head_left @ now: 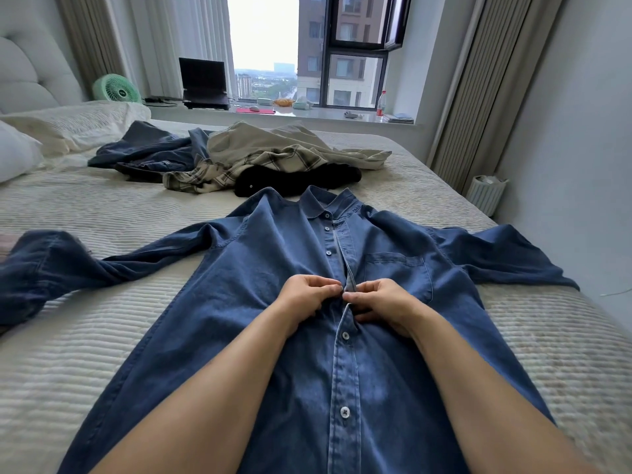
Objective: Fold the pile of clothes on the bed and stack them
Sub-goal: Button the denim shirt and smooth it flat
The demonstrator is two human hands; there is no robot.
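Shirt: your blue shirt (273,268) lies face up and spread flat on the bed (102,336), collar toward the window, hem toward you, both sleeves thrown out to the sides.
Fingers: your left hand (304,295) and right hand (383,302) meet at the button strip mid-chest; the fingers (328,289) of each are curled and pinch the two front edges together at one button.
Button strip: above your hands the front gapes a little; below them two white buttons (344,412) show closed.
Pocket: the chest pocket (396,271) sits just beside your right hand.
Edges: the left sleeve (51,265) runs out to the picture's left edge; the right sleeve (506,254) reaches close to the bed's right edge, near the wall.
Open room: bare bedspread lies on both sides of the shirt's body, wider on your left.
Pile: the unfolded clothes (260,155) lie just beyond the collar, a black piece (294,183) almost touching it, with plaid, beige and dark blue pieces behind.
Pillows: the pillows (68,128) lie at far left, apart from the shirt.
Windowsill: a green fan (118,88), a laptop (203,82) and a bottle (381,103) stand well beyond the bed.
Floor: a pale bin (485,195) stands by the wall on your right.
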